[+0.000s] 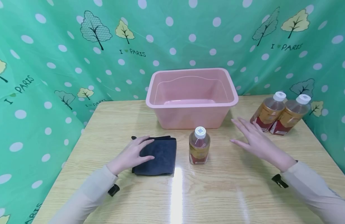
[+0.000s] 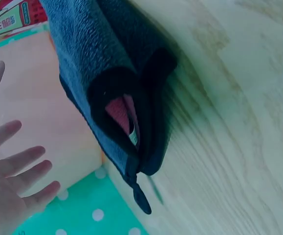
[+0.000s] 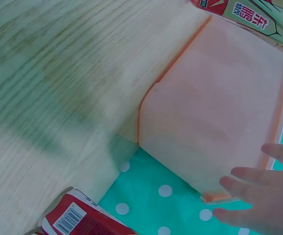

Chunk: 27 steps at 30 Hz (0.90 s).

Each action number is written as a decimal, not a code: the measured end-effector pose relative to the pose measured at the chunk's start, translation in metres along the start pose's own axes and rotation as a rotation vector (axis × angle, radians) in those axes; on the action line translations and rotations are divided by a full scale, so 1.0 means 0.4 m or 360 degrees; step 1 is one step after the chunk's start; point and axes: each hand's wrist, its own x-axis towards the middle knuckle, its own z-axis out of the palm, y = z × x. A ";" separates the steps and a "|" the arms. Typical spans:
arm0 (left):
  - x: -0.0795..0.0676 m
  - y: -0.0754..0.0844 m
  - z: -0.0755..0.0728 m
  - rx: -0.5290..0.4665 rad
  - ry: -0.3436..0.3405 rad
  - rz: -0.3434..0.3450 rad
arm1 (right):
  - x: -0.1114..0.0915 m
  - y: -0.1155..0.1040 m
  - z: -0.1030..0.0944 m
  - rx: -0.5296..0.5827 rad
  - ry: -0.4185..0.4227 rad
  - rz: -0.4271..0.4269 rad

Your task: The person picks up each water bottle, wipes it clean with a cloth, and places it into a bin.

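Observation:
A folded dark grey-blue towel (image 1: 158, 157) with black edging lies on the table. My left hand (image 1: 130, 155) is over its left side with fingers spread and holds nothing; in the left wrist view the fingers look apart from the towel (image 2: 87, 58). Right of the towel stands a bottle (image 1: 199, 147) with a white cap, an amber label and a red base. My right hand (image 1: 256, 141) hovers with fingers extended between that bottle and two similar bottles, one nearer (image 1: 267, 113) and one farther right (image 1: 290, 116). Nothing is in it.
A pink plastic bin (image 1: 189, 116) stands at the back of the table, just behind the single bottle. Behind the pale wooden table (image 1: 214, 193) hangs a green dotted curtain (image 1: 172, 34), which also closes in the left and right sides.

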 end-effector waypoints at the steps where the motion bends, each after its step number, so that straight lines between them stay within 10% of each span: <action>1: 0.000 0.001 0.003 -0.0004 -0.0005 0.0006 | 0.001 -0.002 -0.001 0.0002 0.0007 -0.0006; 27: 0.000 0.000 0.110 -0.0060 -0.0162 0.0011 | 0.021 -0.068 -0.034 0.0527 0.0031 -0.0036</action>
